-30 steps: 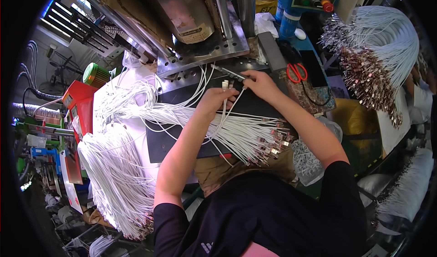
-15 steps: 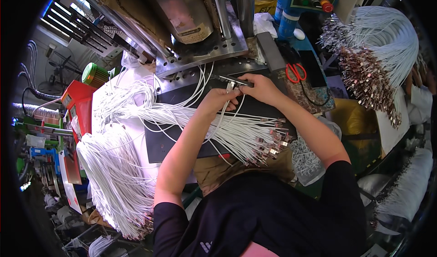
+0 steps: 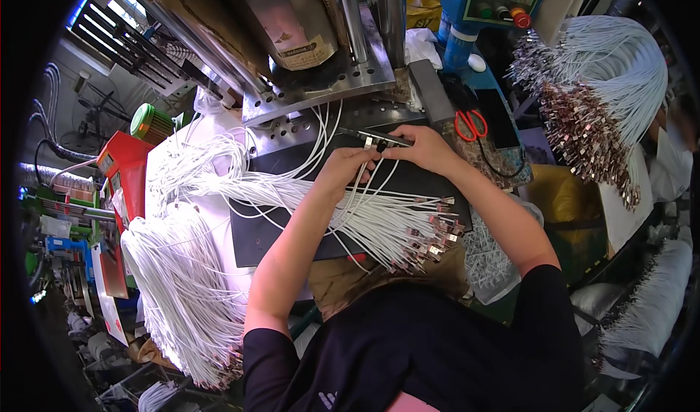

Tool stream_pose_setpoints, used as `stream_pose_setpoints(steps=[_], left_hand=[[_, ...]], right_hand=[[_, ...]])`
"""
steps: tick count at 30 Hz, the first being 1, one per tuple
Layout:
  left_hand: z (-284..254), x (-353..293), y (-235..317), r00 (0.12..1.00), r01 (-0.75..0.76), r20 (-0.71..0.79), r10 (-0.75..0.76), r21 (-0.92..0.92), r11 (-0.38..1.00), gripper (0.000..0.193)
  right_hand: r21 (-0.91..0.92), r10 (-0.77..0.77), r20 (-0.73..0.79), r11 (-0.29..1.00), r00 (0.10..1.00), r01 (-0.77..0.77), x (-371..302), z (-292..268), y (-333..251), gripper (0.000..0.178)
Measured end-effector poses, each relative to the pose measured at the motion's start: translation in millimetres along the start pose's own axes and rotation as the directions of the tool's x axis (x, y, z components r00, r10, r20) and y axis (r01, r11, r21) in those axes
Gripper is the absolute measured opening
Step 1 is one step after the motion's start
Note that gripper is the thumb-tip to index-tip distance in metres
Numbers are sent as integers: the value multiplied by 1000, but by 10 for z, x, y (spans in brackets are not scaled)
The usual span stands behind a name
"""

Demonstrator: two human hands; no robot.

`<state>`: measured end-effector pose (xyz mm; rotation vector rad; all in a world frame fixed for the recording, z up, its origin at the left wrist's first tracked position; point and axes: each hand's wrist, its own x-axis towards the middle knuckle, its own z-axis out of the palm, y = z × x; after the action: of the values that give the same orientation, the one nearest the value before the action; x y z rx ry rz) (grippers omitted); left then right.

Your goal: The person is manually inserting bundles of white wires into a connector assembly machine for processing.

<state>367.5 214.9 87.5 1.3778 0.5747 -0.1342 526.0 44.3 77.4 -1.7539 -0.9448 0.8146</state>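
Over the black mat, my left hand (image 3: 348, 170) is closed on a white cable, its silvery plug (image 3: 370, 143) against a narrow dark metal bar (image 3: 356, 133). My right hand (image 3: 425, 150) grips the right end of that bar, thumb below and fingers above. White cables (image 3: 386, 177) hang down from between the two hands. Below them lies a fanned bundle of white cables (image 3: 364, 215) with bare metal plugs (image 3: 435, 238) at its right end. A few cables run from the press's perforated metal plate (image 3: 292, 131) toward the heap on the left.
A thick hank of white cables (image 3: 179, 288) hangs at the left table edge. Red-handled scissors (image 3: 471, 125) lie at the right, above a clear bag of small white parts (image 3: 496, 259). The press's steel columns (image 3: 351, 18) rise ahead. More cable bundles (image 3: 612, 69) hang at far right.
The view has shifted slightly. My right hand has slid a little along the bar, and the plug by my left fingertips now shows more plainly.
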Motion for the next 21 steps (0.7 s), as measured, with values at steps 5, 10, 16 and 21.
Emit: stream_pose_setpoints(steps=[5, 10, 16, 21], left_hand=[[-156, -26, 4, 992, -5, -123, 5, -7, 1000, 28], [-232, -53, 36, 997, 66, -38, -64, 60, 996, 33], [-185, -22, 1, 999, 20, -38, -18, 63, 998, 32], [-176, -56, 4, 998, 33, -51, -32, 29, 999, 34]], right_hand=[[-63, -12, -93, 998, 996, 6, 61, -60, -17, 45], [-21, -19, 38, 1000, 999, 20, -21, -9, 15, 43], [49, -25, 28, 999, 999, 23, -44, 0, -71, 38], [72, 5, 34, 997, 999, -7, -20, -30, -66, 37]])
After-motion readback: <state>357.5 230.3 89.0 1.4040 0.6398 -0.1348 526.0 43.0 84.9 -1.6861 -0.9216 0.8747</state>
